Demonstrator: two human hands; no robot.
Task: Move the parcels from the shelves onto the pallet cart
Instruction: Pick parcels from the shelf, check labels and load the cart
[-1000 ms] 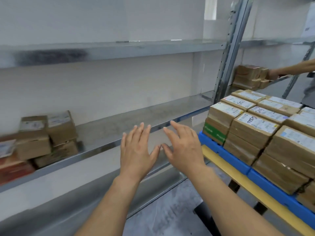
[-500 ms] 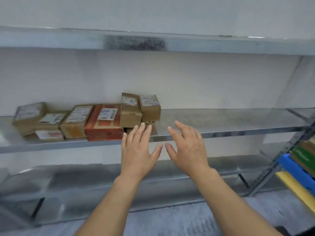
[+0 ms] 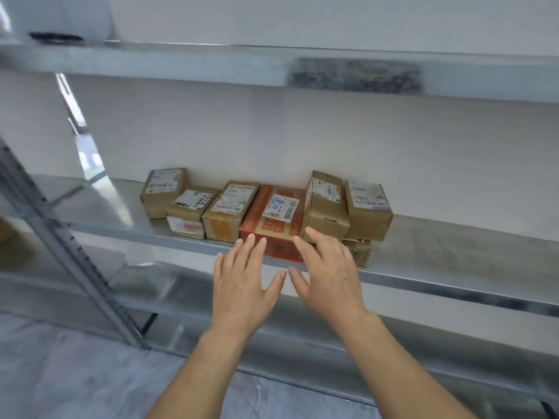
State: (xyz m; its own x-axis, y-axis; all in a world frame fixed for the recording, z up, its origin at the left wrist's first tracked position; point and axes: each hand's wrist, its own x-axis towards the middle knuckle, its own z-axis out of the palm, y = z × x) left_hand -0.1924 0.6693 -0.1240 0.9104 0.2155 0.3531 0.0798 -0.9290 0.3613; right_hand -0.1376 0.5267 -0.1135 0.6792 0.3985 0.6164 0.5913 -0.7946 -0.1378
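We see bright, soft, even light with faint shadows; pale glare streaks the middle shelf (image 3: 118, 204); motion blur smears the top shelf (image 3: 181, 60) and the upright post (image 3: 72, 252); wide-angle distortion bows straight edges outward.

Warehouse: steel shelving (image 3: 423, 276), labelled parcels (image 3: 233, 207)

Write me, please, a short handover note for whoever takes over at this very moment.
Hands: left hand and right hand are both open and empty, fingers spread, in front of the shelf edge by the red parcel; I cannot tell if they touch it.
Parcels: the red parcel sits in a row with brown parcels on that shelf.
Done: nothing is lifted; the cart is out of view, so its load is unknown.
Left: grip a parcel, carry it to the cart, and repeat for the rest.
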